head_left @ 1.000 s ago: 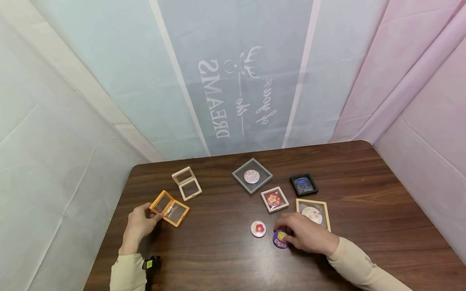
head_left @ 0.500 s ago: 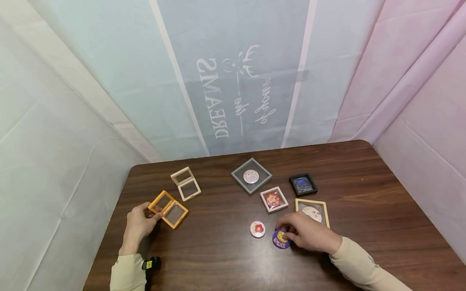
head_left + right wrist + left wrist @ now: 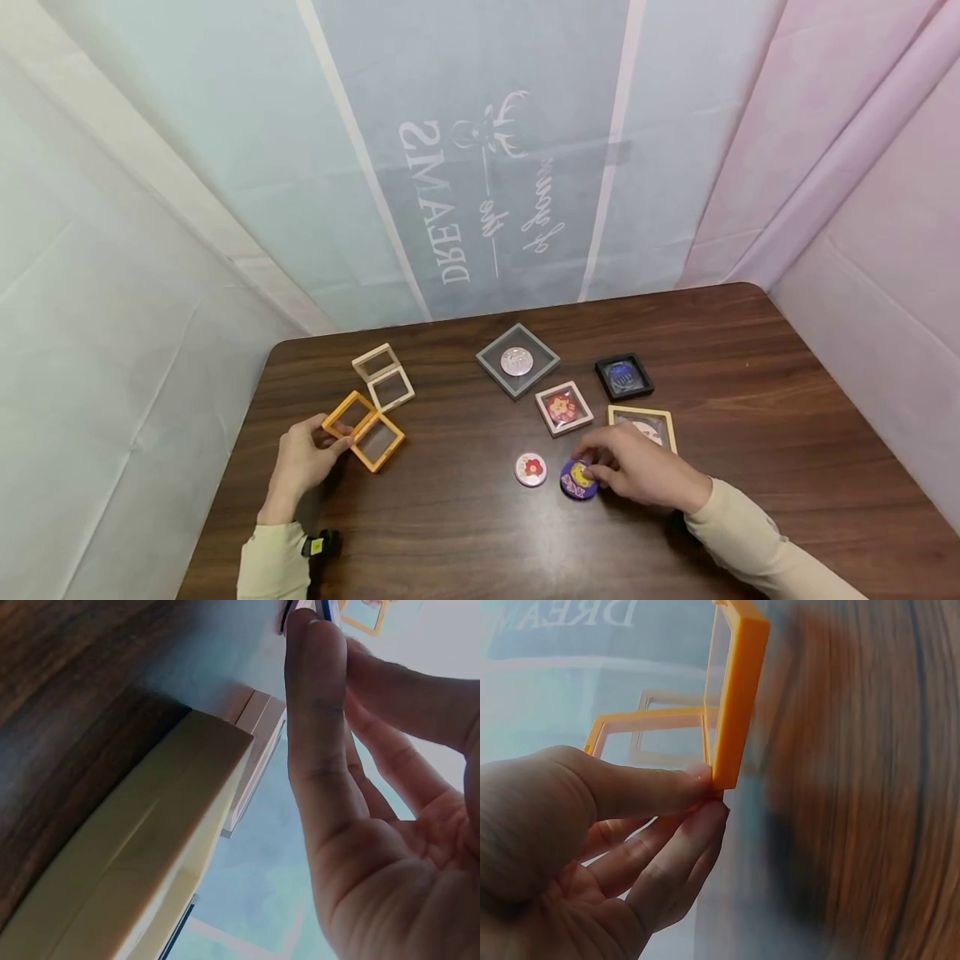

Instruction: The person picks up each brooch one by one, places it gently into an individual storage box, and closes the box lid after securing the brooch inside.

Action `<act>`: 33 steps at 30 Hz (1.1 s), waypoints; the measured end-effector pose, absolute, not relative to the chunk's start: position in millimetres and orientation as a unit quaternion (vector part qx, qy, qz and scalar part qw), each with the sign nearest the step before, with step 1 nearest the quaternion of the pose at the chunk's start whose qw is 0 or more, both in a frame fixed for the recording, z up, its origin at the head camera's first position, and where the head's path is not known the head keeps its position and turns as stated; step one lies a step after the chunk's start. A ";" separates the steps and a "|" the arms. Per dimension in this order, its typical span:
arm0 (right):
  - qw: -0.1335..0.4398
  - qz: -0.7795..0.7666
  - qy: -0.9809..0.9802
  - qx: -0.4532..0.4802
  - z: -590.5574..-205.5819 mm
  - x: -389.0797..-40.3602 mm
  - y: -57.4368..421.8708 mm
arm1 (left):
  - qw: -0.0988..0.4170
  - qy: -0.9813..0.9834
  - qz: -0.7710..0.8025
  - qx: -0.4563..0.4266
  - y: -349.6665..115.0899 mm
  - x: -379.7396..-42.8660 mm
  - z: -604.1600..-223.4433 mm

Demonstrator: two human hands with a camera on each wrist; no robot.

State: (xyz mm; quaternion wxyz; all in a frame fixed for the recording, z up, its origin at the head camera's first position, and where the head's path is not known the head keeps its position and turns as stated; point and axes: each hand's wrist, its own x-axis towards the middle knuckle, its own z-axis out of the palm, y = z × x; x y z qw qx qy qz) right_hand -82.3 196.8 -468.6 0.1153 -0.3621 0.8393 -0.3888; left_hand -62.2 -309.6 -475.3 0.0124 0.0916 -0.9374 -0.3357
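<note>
Between thumb and fingers, my left hand (image 3: 303, 458) pinches one half of an orange hinged display case (image 3: 365, 427). The case stands unfolded, both framed clear windows showing; in the left wrist view the thumb presses its orange frame (image 3: 739, 697) near a corner. My right hand (image 3: 648, 473) pinches the upper right edge of a round purple button badge (image 3: 574, 485) with a yellow figure. Only a sliver of that badge (image 3: 328, 609) shows past the fingertips in the right wrist view. A white badge with a red flower (image 3: 531, 469) lies just left of it.
A cream hinged case (image 3: 381, 379) lies unfolded behind the orange one. Closed cases with badges inside, grey (image 3: 491, 377), pink (image 3: 552, 422), black (image 3: 604, 384) and yellow (image 3: 669, 432), lie at centre and right. The yellow one is partly behind my right hand.
My left hand has shifted to the right with the orange case, now close beside the cream one. My right hand keeps hold of the purple badge, which has moved slightly up in view.
</note>
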 end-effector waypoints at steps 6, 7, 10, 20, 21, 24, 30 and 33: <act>0.096 -0.378 0.845 -0.365 -466.8 -85.3 196.2 | 0.017 -0.933 -0.354 0.062 -292.6 -70.5 -481.4; 0.095 -0.375 0.846 -0.367 -466.8 -85.7 195.9 | 0.017 -0.933 -0.356 0.059 -289.4 -71.8 -481.7; 0.094 -0.373 0.845 -0.371 -466.9 -87.2 194.5 | 0.016 -0.933 -0.358 0.047 -280.2 -75.6 -482.4; 0.115 -0.370 0.844 -0.371 -462.7 -95.3 189.4 | -0.009 -0.930 -0.368 0.009 -242.9 -88.8 -483.1; 0.114 -0.370 0.844 -0.372 -462.2 -96.5 188.6 | -0.012 -0.929 -0.369 0.006 -239.6 -90.0 -483.1; 0.112 -0.372 0.842 -0.373 -461.8 -100.6 186.9 | -0.015 -0.928 -0.373 -0.004 -230.5 -94.1 -483.4; 0.120 -0.384 0.841 -0.363 -460.8 -109.0 182.6 | -0.020 -0.919 -0.393 -0.024 -211.6 -101.4 -483.6; 0.114 -0.386 0.845 -0.353 -460.4 -113.3 179.3 | -0.019 -0.920 -0.390 -0.039 -203.1 -104.6 -482.4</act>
